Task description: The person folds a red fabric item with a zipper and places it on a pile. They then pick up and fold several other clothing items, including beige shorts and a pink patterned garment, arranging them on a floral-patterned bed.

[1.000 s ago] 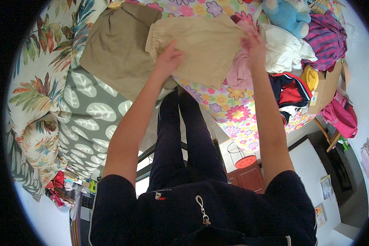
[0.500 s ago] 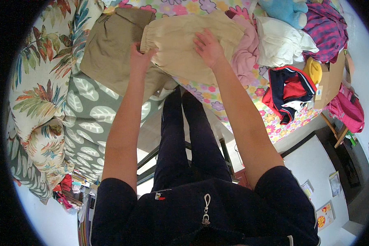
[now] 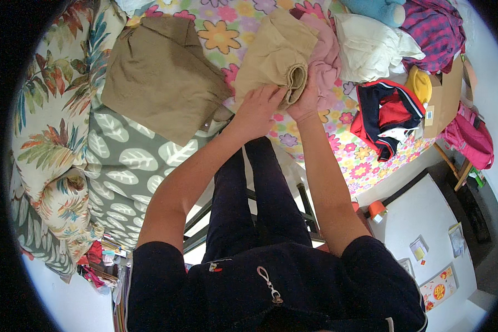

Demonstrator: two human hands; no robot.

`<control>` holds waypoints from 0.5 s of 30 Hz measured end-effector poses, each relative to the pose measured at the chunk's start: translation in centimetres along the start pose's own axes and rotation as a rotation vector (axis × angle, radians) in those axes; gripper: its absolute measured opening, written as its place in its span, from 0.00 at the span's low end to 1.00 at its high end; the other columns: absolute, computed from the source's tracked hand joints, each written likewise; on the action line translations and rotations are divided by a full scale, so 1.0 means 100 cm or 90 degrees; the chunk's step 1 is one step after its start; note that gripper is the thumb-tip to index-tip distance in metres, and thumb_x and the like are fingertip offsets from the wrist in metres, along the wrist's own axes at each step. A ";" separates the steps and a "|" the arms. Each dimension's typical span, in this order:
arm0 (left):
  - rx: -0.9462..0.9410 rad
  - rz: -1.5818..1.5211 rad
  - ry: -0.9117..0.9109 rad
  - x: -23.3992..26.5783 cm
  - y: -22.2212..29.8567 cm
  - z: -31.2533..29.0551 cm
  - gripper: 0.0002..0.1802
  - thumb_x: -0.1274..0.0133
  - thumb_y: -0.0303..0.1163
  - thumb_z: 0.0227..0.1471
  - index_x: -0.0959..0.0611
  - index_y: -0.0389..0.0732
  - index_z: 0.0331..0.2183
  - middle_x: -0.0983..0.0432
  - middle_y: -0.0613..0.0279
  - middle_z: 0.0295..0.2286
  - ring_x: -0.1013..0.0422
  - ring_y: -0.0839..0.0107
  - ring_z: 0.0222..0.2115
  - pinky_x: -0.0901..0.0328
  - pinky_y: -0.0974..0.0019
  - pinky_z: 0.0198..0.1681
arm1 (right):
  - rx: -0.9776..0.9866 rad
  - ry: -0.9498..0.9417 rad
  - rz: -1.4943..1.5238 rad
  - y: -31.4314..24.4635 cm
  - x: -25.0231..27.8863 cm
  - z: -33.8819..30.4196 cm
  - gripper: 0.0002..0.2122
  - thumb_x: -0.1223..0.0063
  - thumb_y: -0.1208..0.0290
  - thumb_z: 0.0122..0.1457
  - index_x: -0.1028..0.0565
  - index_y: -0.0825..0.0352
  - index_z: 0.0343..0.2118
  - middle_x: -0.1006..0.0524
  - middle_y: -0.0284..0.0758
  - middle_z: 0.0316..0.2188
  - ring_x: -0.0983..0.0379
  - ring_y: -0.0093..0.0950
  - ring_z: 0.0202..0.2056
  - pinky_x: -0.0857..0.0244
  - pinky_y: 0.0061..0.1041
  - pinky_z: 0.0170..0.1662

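Note:
Beige elastic-waist trousers [image 3: 271,50] lie folded over on the flowered bedcover, their gathered waistband [image 3: 297,77] doubled back on the right side. My left hand [image 3: 258,110] grips the near edge of the fold, fingers bent over the cloth. On the other side my right hand [image 3: 305,102] closes on the waistband end; part of its fingers is hidden behind the cloth. Olive-brown trousers [image 3: 160,72] are spread flat to the left of my left hand. A pink garment [image 3: 326,61] lies crumpled just beyond my right hand.
Further right are a white garment [image 3: 371,47], a navy and red garment [image 3: 390,113], a checked shirt [image 3: 437,33], a blue plush toy [image 3: 379,10] and a cardboard box [image 3: 445,102]. A leaf-patterned cover [image 3: 133,157] and patterned cushions [image 3: 50,99] fill the left.
The waistband end of the beige trousers has been folded over from left to right. Both hands have come together at it, and the olive-brown trousers now show uncovered.

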State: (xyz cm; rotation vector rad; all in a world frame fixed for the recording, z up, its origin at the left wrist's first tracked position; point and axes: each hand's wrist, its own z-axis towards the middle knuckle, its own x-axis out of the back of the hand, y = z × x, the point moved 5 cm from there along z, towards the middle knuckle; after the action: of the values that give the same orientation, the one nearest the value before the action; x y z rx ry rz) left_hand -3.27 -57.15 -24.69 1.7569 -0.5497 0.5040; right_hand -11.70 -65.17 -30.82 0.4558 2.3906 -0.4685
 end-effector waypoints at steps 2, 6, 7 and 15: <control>-0.036 -0.022 0.001 -0.015 -0.001 0.001 0.32 0.47 0.27 0.32 0.33 0.42 0.46 0.40 0.54 0.45 0.42 0.56 0.46 0.45 0.57 0.48 | 0.079 0.064 -0.145 -0.018 0.019 0.000 0.23 0.67 0.49 0.57 0.35 0.64 0.45 0.30 0.32 0.41 0.34 0.29 0.42 0.39 0.28 0.44; 0.009 0.091 0.034 -0.005 -0.021 0.011 0.32 0.48 0.31 0.36 0.34 0.45 0.48 0.46 0.56 0.51 0.48 0.56 0.51 0.50 0.54 0.52 | 0.173 0.165 -0.446 -0.038 0.049 -0.001 0.18 0.57 0.60 0.55 0.34 0.68 0.44 0.29 0.34 0.38 0.33 0.27 0.39 0.39 0.25 0.42; 0.009 0.111 0.036 -0.002 -0.025 0.011 0.32 0.48 0.31 0.37 0.34 0.46 0.49 0.47 0.57 0.52 0.49 0.57 0.52 0.51 0.54 0.52 | 0.199 0.195 -0.550 -0.042 0.045 -0.004 0.17 0.53 0.64 0.54 0.34 0.69 0.43 0.29 0.35 0.38 0.32 0.28 0.38 0.38 0.25 0.42; -0.030 0.232 -0.108 -0.033 -0.049 0.002 0.31 0.48 0.33 0.38 0.33 0.51 0.49 0.52 0.64 0.55 0.57 0.59 0.56 0.59 0.47 0.55 | 0.445 0.275 -0.892 -0.028 0.043 -0.001 0.25 0.42 0.68 0.40 0.36 0.73 0.42 0.31 0.44 0.38 0.35 0.36 0.41 0.42 0.31 0.45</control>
State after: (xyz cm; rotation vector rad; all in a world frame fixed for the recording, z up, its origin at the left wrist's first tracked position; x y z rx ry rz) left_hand -3.00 -55.89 -30.44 1.6685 -1.0041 0.5909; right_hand -16.12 -66.68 -32.95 -1.0730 2.5299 -1.9662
